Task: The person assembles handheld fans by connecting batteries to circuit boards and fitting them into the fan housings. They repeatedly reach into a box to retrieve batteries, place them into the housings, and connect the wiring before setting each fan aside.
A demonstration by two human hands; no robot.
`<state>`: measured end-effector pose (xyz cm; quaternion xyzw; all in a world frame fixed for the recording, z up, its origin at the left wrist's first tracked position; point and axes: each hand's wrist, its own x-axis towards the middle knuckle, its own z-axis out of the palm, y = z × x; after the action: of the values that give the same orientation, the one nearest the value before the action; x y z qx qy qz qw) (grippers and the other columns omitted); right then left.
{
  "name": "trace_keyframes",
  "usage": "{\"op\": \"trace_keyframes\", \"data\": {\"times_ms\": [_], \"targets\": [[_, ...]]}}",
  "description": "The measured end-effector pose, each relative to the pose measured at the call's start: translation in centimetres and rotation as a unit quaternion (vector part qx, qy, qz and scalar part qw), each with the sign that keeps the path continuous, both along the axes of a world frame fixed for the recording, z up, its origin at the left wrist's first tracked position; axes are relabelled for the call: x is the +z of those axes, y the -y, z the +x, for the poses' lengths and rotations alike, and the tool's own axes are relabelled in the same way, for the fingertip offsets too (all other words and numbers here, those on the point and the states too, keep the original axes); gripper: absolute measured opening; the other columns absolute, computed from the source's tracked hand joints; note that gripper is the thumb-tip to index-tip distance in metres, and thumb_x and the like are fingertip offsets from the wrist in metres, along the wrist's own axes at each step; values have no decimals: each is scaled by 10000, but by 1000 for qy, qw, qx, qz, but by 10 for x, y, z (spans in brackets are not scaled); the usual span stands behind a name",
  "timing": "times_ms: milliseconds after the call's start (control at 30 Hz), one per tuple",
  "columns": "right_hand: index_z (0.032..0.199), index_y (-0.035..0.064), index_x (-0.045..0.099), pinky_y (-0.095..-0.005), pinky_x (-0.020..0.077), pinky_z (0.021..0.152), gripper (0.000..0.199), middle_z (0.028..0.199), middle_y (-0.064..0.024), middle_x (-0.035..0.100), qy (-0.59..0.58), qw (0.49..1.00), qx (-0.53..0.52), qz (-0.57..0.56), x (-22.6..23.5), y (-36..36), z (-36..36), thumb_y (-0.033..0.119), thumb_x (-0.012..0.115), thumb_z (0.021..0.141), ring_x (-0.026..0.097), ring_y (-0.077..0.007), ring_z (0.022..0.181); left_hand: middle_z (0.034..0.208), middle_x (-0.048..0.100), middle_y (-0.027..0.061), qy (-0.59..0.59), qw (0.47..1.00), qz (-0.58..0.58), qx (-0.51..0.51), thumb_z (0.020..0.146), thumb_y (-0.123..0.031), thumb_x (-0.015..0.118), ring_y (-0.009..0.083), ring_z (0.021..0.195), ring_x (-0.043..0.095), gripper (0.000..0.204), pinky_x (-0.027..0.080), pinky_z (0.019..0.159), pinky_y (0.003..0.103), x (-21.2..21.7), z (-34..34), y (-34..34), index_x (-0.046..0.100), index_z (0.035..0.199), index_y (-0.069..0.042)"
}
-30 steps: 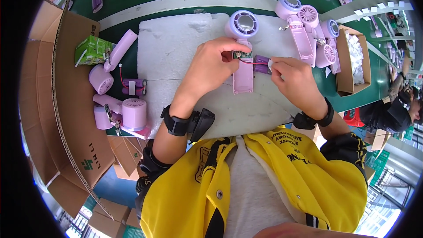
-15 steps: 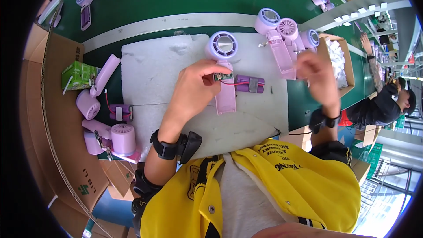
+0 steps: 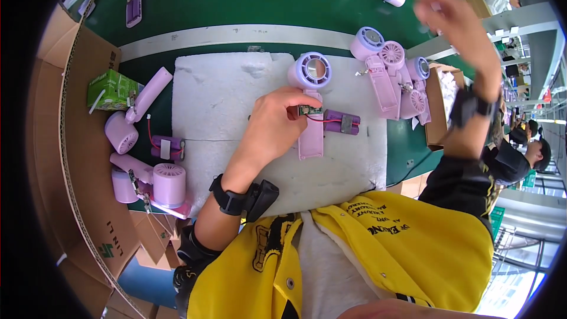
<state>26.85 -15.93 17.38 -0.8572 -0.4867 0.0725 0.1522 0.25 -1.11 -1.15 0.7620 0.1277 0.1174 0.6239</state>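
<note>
My left hand (image 3: 273, 129) pinches a small green circuit board (image 3: 309, 110) at the top of the handle of an open lilac hand-held fan (image 3: 310, 97) lying on the white foam mat (image 3: 218, 100). Red wires run from the board to a purple battery pack (image 3: 343, 123) lying just right of the handle. My right hand (image 3: 452, 20) is raised high at the upper right, blurred, far from the fan; whether it holds anything cannot be told.
Several assembled lilac fans (image 3: 393, 74) lie right of the mat beside a cardboard box (image 3: 437, 106). More fan parts (image 3: 147, 171), a battery pack (image 3: 167, 147) and a green box (image 3: 109, 90) sit on the left. A green conveyor belt (image 3: 266, 0) runs behind. Another person (image 3: 525, 147) sits at right.
My right hand has left the battery pack and swung up and right, above the box. My left hand stays on the circuit board.
</note>
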Motion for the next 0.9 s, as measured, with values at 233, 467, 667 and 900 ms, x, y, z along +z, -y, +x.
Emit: {"op": "trace_keyframes", "data": {"times_ms": [233,467,667,900], "targets": [[1267,57,599,-433,492,924,650,1100,-154,680,142,949,-172,-224,-94,-82,247,594,580,902,646,-308,1011,981,702,95,27,999,2,27,721,113,607,172,704,604,345,520,690,277,-7,4,10,736,990,-59],[1380,-165,280,-415,432,1053,1088,1344,-335,511,116,924,-338,-138,-184,25,384,487,790,673,537,-401,1257,982,716,150,78,996,14,43,704,100,587,327,843,676,328,543,770,371,-12,19,30,755,935,-63],[1121,-117,528,-380,546,666,817,810,-202,662,85,973,-200,-78,-100,-77,262,535,760,688,674,-278,667,979,716,153,73,996,22,41,702,89,593,351,880,671,319,537,817,384,-18,22,28,755,936,-56],[1230,105,471,-323,512,775,476,1172,-74,578,-103,973,204,-18,-77,-152,-7,294,729,877,598,-194,996,1016,711,174,60,998,28,4,704,85,573,359,954,666,343,521,888,407,-11,26,19,764,949,-61]]}}
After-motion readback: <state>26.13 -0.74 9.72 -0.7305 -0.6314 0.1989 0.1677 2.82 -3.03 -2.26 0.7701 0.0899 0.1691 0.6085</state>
